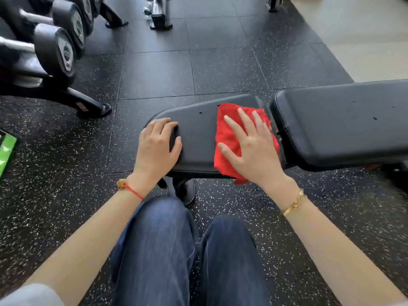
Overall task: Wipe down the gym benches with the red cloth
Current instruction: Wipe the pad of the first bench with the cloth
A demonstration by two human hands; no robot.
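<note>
A gym, speckled black rubber floor tiles (159, 69), rack of dumbbells (55, 40) at left, padded black bench (335, 122), machine base (161, 14) beyond

Bare seat pad (198, 129) between hands

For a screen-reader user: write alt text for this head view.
A person's right hand presses a red cloth flat on a black padded gym bench seat, while the left hand steadies the seat's end; dumbbells sit racked nearby.
</note>
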